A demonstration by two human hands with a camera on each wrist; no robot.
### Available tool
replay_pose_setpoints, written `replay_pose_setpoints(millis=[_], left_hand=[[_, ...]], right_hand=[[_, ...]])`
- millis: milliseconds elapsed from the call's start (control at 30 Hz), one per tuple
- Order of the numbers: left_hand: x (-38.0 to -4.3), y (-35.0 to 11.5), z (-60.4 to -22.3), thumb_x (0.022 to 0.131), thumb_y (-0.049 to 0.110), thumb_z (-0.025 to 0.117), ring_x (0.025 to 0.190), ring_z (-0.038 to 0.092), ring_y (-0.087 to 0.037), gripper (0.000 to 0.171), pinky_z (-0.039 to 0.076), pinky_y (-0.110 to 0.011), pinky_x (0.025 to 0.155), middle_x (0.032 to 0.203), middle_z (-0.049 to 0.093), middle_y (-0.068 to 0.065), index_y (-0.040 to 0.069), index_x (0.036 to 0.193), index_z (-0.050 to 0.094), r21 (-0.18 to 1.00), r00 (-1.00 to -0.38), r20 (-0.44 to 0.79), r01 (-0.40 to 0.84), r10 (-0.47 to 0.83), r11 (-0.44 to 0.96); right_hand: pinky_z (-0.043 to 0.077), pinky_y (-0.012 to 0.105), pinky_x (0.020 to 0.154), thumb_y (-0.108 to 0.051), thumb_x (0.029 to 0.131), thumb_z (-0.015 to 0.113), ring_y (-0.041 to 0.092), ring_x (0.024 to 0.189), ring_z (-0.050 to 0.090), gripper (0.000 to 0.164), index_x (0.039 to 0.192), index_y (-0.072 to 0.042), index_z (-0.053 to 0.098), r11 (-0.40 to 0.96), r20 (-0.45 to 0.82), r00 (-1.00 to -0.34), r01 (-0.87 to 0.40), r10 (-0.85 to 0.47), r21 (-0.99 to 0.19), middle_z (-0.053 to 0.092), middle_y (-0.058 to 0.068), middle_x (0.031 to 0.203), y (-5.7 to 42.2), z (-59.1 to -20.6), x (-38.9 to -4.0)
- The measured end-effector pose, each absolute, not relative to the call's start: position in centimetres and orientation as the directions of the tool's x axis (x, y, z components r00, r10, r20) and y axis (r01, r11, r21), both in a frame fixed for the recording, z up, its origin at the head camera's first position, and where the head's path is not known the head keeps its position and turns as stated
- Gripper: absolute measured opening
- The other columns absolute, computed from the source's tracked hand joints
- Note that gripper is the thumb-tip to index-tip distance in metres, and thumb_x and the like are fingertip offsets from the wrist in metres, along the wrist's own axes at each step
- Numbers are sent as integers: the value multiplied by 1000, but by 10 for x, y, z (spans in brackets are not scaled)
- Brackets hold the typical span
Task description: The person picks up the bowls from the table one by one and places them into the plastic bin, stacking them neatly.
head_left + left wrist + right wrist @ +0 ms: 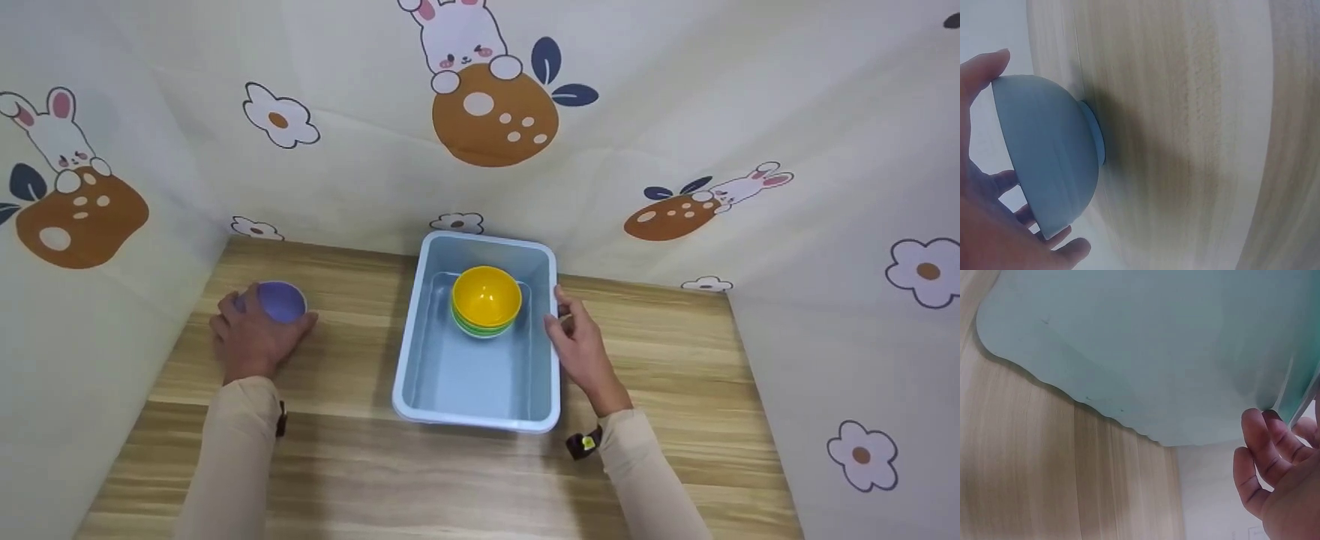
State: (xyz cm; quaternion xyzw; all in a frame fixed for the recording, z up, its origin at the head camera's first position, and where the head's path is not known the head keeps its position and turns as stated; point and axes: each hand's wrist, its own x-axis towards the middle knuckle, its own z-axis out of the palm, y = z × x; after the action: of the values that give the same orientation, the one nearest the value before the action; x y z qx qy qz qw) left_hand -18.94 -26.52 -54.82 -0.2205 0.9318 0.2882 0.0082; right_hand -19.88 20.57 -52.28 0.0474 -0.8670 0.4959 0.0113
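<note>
At the left of the table, my left hand [259, 334] grips a purple bowl [283, 301] from above, thumb and fingers spread across its rim. The left wrist view shows this bowl [1050, 149] from the side, looking bluish, its foot right at the wood surface. My right hand [581, 345] holds the right rim of a light blue plastic bin [401, 367], with the thumb over the edge. From the right wrist view, the fingers [1264, 450] bend under the rim against the outer wall. Inside the bin, a yellow bowl [487, 296] tops a stack with green bowls [480, 328] beneath.
The wood-grain table [345, 465] is enclosed at the back and sides by a pale cloth [360, 180] printed with rabbits and flowers. The bin stands at mid-table, its far end close to the back cloth. The purple bowl is near the left cloth.
</note>
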Motion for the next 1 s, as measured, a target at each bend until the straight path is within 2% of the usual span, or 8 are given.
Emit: replay_pose_setpoints(millis=[200, 533, 833, 1000], left_hand=[[-191, -263, -548, 79, 63, 73, 141, 23, -59, 114, 35, -80, 96, 161, 13, -30, 10, 162, 15, 534, -899, -160, -425, -407, 731], [-191, -260, -546, 79, 62, 73, 138, 24, -62, 115, 36, -81, 95, 157, 15, -34, 9, 162, 13, 506, -893, -181, -443, -411, 740], [-191, -258, -538, 78, 61, 73, 133, 28, -65, 118, 41, -80, 89, 154, 16, -37, 6, 162, 11, 471, -912, -166, -407, -375, 783], [-194, -255, -533, 76, 64, 74, 133, 29, -66, 121, 41, -79, 91, 153, 17, -39, 4, 161, 11, 470, -924, -155, -380, -350, 797]], right_hand=[[53, 25, 78, -20, 103, 56, 18, 84, 58, 50, 151, -11, 46, 499, 87, -994, -106, -61, -860, 63, 13, 116, 205, -524, -198], [52, 27, 78, -22, 104, 55, 20, 84, 58, 51, 152, -12, 44, 506, 65, -997, -82, -52, -859, 62, 11, 117, 204, -523, -199], [52, 26, 77, -24, 104, 54, 20, 85, 57, 51, 153, -13, 43, 523, 54, -997, -77, -58, -849, 62, 10, 118, 205, -523, -198], [52, 24, 76, -24, 104, 55, 19, 83, 57, 52, 153, -14, 42, 525, 56, -996, -82, -65, -847, 61, 10, 116, 206, -524, -199]])
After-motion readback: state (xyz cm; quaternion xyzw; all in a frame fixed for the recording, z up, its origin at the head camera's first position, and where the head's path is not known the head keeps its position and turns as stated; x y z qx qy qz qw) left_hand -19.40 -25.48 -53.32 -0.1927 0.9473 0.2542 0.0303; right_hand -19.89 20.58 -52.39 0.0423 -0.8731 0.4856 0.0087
